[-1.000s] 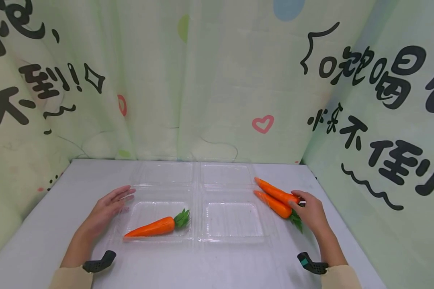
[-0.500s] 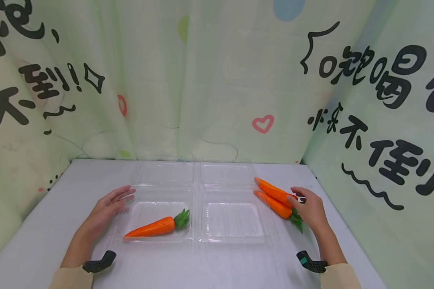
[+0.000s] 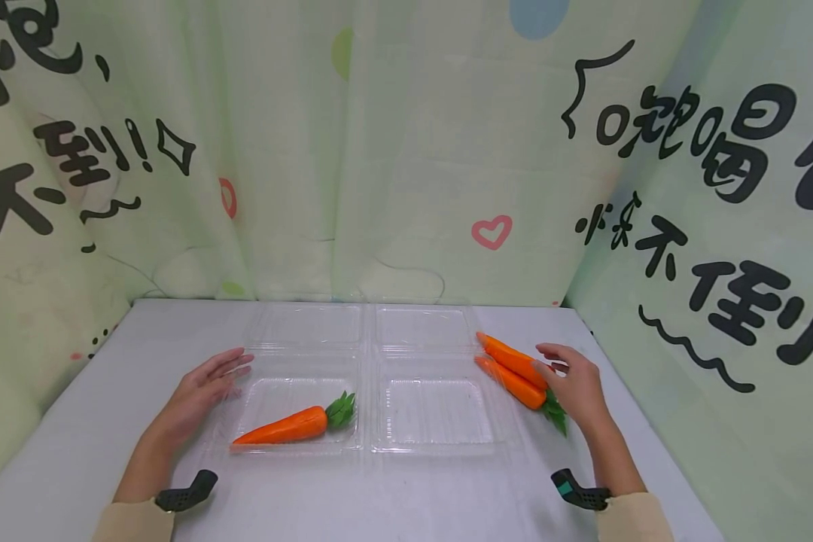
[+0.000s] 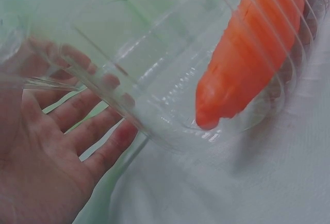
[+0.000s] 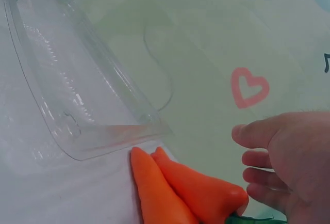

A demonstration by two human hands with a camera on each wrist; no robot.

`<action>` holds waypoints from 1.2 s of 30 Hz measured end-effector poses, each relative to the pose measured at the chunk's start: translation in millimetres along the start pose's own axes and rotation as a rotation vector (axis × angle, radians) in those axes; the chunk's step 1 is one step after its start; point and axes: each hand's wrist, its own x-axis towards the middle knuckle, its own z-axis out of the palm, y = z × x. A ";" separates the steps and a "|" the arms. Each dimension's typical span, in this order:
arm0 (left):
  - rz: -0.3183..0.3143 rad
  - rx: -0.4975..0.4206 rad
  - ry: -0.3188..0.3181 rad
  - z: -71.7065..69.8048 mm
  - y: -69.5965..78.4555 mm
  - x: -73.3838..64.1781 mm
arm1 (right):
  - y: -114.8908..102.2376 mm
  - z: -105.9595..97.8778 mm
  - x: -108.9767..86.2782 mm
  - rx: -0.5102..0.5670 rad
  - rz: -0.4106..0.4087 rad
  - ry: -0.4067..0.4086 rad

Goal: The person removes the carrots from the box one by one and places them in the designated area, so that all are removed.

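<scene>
Two clear plastic clamshell boxes lie with lids opened back: the left box holds an orange carrot with a green leafy top, while nothing sits in the right box. My left hand is at the left box's side wall; the left wrist view shows its fingers spread and straight. Right of the boxes, a rear carrot and a front carrot lie side by side on the table. My right hand is over their leafy ends, fingers loosely bent, gripping neither; the rear one's leaves are mostly hidden.
A white-covered table carries everything. Pale green curtains with black lettering hang behind it and at both sides. The two lids lie toward the table's back edge. Each wrist wears a black band.
My right hand's fingers have come off the rear carrot's top end, and the hand has shifted slightly left and back. The rear carrot has settled against the front one. The left hand stays still.
</scene>
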 end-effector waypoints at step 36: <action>-0.011 -0.008 -0.004 -0.8 -2.3 0.6 | -54.5 27.7 2.9 0.206 -0.151 -0.087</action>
